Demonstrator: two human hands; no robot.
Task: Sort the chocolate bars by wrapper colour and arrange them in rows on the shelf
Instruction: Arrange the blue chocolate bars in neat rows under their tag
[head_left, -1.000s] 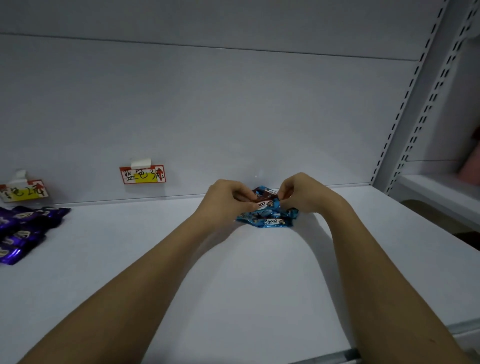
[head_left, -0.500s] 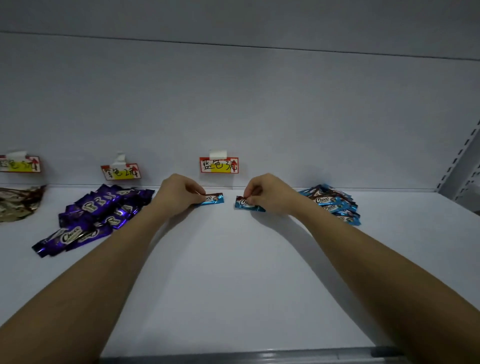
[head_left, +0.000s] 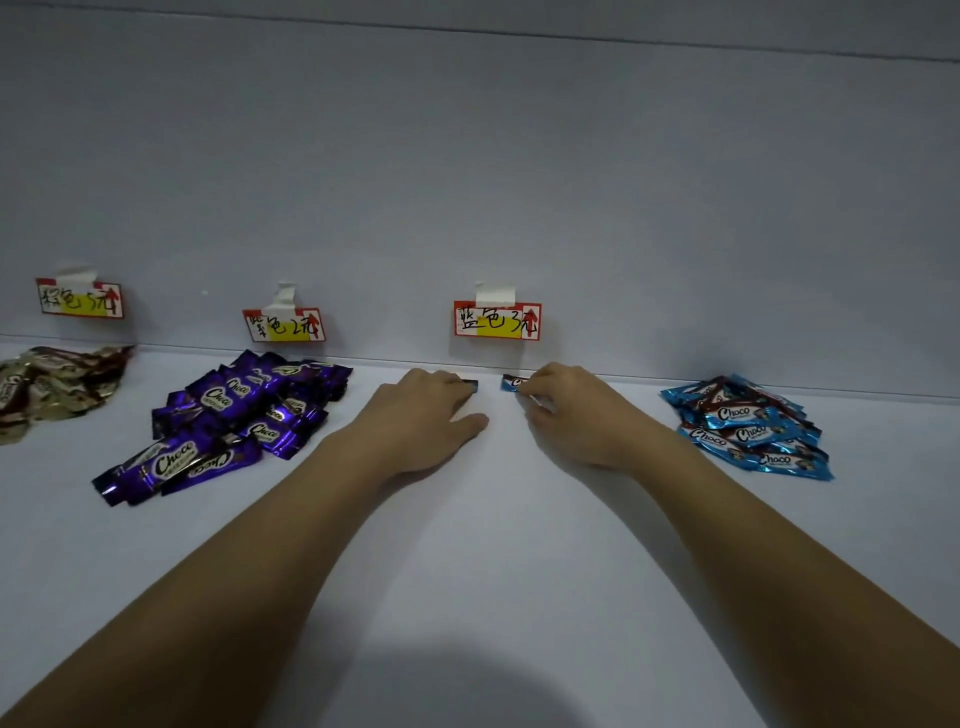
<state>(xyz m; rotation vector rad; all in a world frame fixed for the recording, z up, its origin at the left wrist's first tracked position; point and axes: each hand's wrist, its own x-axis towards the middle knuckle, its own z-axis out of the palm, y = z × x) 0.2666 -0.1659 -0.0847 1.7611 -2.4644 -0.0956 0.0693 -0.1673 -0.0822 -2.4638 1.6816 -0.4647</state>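
Two blue-wrapped chocolate bars are pressed flat to the white shelf (head_left: 467, 597) at its back edge, directly beneath the blue price tag (head_left: 497, 320). The left blue bar (head_left: 470, 385) is almost wholly covered by the left hand (head_left: 423, 415), whose fingers lie extended over it, thumb splayed on the shelf; only its right end is seen. The right blue bar (head_left: 511, 383) is held at its near end by the curled fingertips of the right hand (head_left: 569, 410), its left end showing. The two bars are set end to end, a small gap between them.

To the right, well apart from the hands, a loose heap of blue bars (head_left: 748, 428) is seen — wrappers overlapping at mixed angles. To the left, a larger pile of purple bars (head_left: 228, 421) is spread below the purple price tag (head_left: 284, 326), one long bar lying nearest the shelf's front. Further left, at the frame's edge, a heap of gold-brown bars (head_left: 52, 384) is gathered under a third tag (head_left: 79, 299). All three tags — red-bordered, yellow-patched, handwritten — are taped to the pale back panel (head_left: 519, 182).
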